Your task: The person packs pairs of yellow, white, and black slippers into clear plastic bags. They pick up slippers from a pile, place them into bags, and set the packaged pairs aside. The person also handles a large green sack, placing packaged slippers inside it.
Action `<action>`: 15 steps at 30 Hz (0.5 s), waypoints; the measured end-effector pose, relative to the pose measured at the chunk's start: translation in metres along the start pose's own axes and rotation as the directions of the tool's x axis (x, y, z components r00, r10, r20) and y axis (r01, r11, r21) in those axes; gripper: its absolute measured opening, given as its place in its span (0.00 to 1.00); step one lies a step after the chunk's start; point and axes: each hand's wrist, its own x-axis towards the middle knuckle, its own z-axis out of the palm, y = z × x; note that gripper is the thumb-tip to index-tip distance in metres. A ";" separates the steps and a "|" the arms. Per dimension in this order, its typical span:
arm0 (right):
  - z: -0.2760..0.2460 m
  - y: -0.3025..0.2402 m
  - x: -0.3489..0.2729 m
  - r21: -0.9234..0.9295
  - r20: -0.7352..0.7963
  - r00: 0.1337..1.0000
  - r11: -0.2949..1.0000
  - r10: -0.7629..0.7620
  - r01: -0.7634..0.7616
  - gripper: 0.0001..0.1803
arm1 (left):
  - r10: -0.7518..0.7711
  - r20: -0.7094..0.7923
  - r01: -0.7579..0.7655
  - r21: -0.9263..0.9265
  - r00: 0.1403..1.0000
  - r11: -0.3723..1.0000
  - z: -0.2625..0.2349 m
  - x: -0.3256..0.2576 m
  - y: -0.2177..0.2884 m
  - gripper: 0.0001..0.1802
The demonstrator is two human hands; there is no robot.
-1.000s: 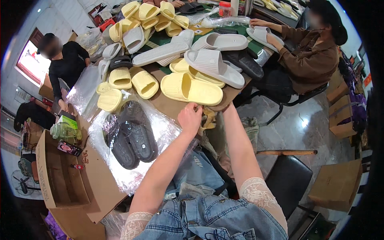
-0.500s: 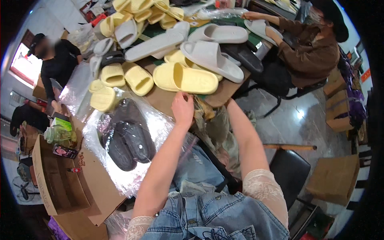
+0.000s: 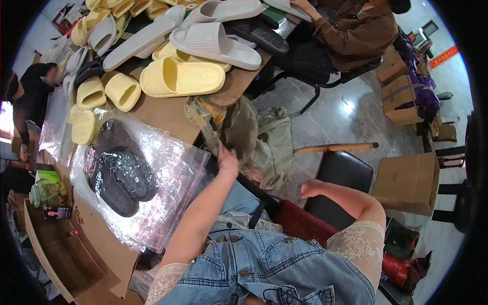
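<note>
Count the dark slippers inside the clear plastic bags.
2. One dark slipper lies further up the bag, the other dark slipper just below and left of it, both under clear plastic on the cardboard-covered table. Others may be hidden.

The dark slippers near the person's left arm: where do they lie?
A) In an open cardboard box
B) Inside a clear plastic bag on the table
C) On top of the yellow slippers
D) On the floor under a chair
B: the dark slippers lie inside a crinkled clear plastic bag on the brown table, apart from the yellow slippers.
</note>
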 end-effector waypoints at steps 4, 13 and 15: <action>-0.012 -0.020 0.027 -0.014 -0.127 0.990 0.998 -0.065 0.064 0.21 | 0.123 -0.070 -0.127 -0.064 0.990 0.990 -0.030 -0.009 -0.013 0.18; -0.097 -0.120 0.183 0.624 -0.279 0.886 0.771 0.370 -0.126 0.60 | 0.079 -0.740 -0.718 -0.613 0.668 0.330 -0.134 -0.145 -0.016 0.09; -0.093 -0.141 0.204 0.633 -0.157 0.844 0.708 0.513 -0.313 0.73 | 0.178 -0.737 -0.758 -0.628 0.652 0.175 -0.142 -0.181 -0.025 0.09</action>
